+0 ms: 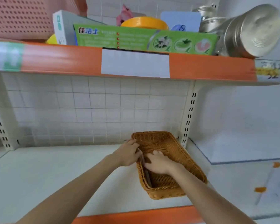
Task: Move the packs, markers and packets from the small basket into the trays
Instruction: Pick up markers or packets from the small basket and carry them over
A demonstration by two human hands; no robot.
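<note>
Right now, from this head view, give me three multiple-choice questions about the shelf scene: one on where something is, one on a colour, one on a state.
1. Where does the wicker basket stand?
A. on the lower shelf
B. on the upper shelf
C. on the floor

2. What colour is the long box on the upper shelf?
A. blue
B. green
C. black

3. What is the left hand doing?
A. hanging idle at the side
B. resting flat on the upper shelf
C. at the basket's left rim, fingers curled over it

Answers:
1 A, the basket sits on the white lower board.
2 B, its printed face is green.
3 C, its fingers curl over the rim while the right hand reaches inside.
</note>
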